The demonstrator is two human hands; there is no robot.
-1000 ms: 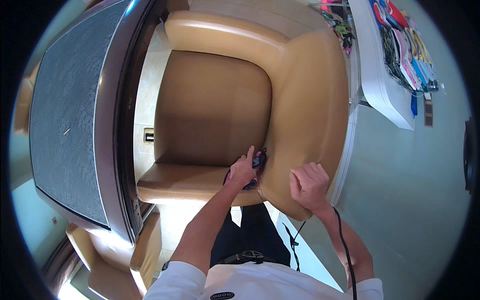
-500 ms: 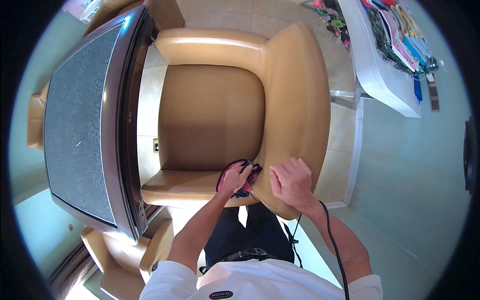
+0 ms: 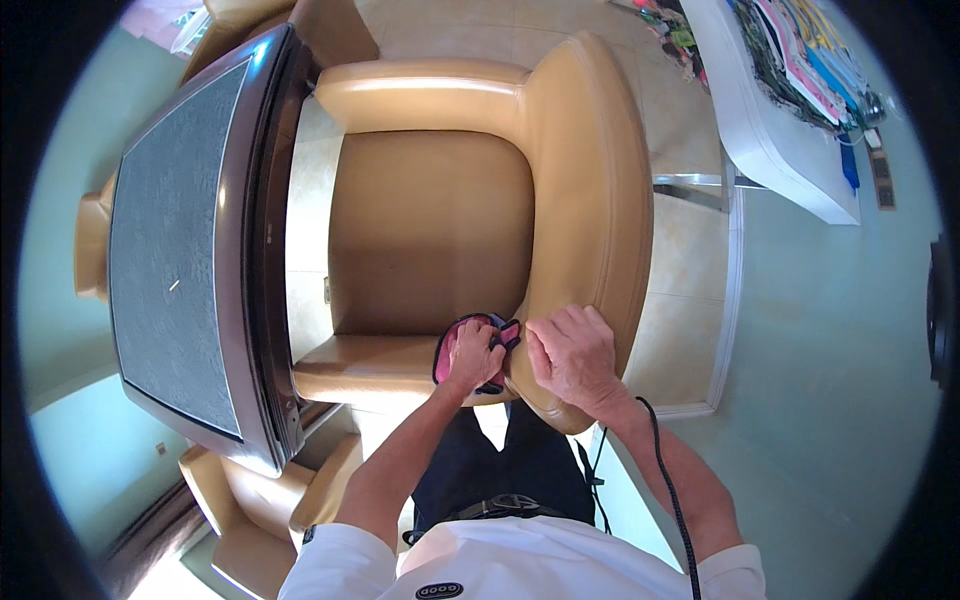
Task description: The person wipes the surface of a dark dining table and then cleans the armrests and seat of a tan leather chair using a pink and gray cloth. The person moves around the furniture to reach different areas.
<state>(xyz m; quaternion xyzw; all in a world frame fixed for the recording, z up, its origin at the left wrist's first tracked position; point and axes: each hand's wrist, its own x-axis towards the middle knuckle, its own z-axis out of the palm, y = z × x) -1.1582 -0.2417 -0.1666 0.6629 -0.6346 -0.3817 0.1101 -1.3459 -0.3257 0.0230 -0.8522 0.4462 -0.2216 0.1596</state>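
Note:
A tan leather armchair [image 3: 430, 220] stands in front of me, its backrest to the right. My left hand [image 3: 470, 358] is closed over a pink cloth [image 3: 510, 334] with dark edging, pressing it against the near armrest [image 3: 370, 372] close to where it meets the backrest [image 3: 580, 200]. Part of the cloth is hidden under the fingers. My right hand [image 3: 575, 358] rests on the near end of the backrest with its fingers curled in; nothing shows in it. A black cord [image 3: 660, 470] runs along the right forearm.
Left of the chair stands a dark table [image 3: 170, 250] with a grey top. Another tan chair [image 3: 260, 490] is at the lower left. A white table [image 3: 790, 160] bearing a row of colourful items [image 3: 800, 60] stands at the upper right, beside a pale green wall [image 3: 820, 330].
The whole view has shifted slightly. My left hand still presses the cloth at the armrest, its fingers turned a little; my right hand has moved slightly left on the backrest.

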